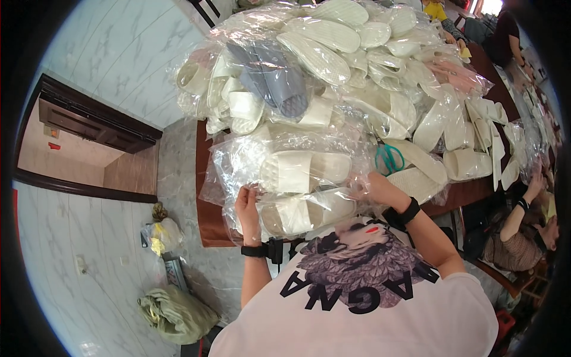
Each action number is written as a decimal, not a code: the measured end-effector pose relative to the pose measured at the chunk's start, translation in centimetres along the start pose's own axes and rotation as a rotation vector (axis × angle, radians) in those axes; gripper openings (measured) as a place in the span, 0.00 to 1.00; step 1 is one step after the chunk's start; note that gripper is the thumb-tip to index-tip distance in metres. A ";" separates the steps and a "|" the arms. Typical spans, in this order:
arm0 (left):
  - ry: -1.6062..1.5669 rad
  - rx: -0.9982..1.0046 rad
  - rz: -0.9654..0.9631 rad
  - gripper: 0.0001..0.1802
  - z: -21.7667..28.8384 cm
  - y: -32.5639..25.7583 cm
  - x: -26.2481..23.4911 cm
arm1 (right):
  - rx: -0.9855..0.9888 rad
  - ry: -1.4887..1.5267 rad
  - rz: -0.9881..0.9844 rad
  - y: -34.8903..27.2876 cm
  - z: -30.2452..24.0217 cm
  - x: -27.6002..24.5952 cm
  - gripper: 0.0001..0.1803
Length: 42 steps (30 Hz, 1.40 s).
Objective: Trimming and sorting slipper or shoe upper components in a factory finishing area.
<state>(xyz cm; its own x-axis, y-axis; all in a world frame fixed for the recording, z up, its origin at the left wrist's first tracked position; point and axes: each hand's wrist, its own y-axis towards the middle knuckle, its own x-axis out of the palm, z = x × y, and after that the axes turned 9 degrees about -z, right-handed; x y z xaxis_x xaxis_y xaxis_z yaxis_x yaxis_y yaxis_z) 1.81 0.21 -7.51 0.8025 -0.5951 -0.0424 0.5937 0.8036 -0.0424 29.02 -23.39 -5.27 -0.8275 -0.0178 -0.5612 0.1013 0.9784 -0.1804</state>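
A pair of cream slippers (286,171) lies side by side in a clear plastic bag (233,160) at the near edge of the table. My left hand (247,203) is closed on the bag's film, beside the left end of the slippers. At their other end my right hand (379,189) is closed, with the film bunched at its fingers; part of its grip is hidden. Just beyond the right hand, teal-handled scissors (389,159) lie among the slippers.
A tall heap of bagged cream slippers (321,56) covers the table (213,229), with a grey-blue pair (270,80) and a pink pair (455,76) in it. Co-workers sit along the right side, one with an arm (520,205) raised. A green sack (178,315) stands on the floor at left.
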 end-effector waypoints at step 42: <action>0.018 0.040 0.072 0.09 -1.7 0.4 0.5 | 0.012 -0.018 0.131 -0.9 0.2 2.8 0.18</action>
<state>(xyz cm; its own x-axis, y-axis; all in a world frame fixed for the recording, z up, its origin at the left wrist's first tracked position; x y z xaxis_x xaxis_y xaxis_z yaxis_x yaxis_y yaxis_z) 2.33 0.25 -9.29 0.8424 -0.5353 -0.0622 0.5364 0.8440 0.0016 26.73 -24.35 -6.84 -0.7966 0.1060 -0.5952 0.2145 0.9700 -0.1143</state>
